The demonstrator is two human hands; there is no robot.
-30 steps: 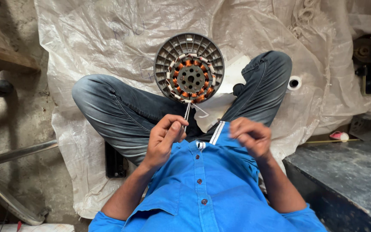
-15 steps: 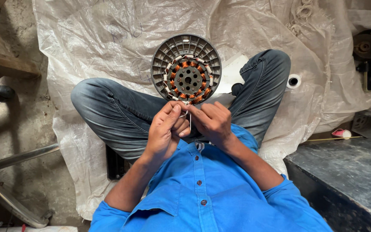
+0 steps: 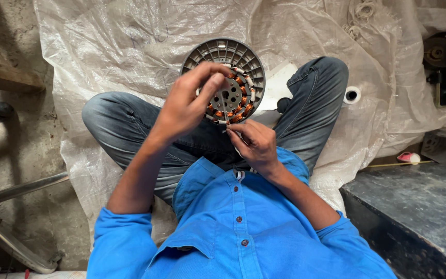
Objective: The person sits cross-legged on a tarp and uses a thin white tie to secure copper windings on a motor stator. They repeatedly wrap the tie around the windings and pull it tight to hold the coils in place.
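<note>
A round grey fan motor housing point(image 3: 226, 53) with copper windings point(image 3: 242, 101) lies on the sheet between my crossed legs in jeans. My left hand point(image 3: 188, 105) is raised over the left part of the housing, with thumb and fingers pinched on a thin wire point(image 3: 224, 109). The wire runs down to my right hand point(image 3: 254, 142), which pinches its lower end just below the windings' near edge. My left hand hides part of the windings.
A white woven plastic sheet point(image 3: 130, 41) covers the floor. A white tape roll point(image 3: 352, 94) lies by my right knee. A dark metal box point(image 3: 419, 206) stands at the right and black motor parts point(image 3: 442, 57) at the top right. A metal bar point(image 3: 16, 188) lies at the left.
My left hand has lifted from my lap up over the motor housing, drawing the thin wire out. My right hand has stayed low by the near edge of the windings.
</note>
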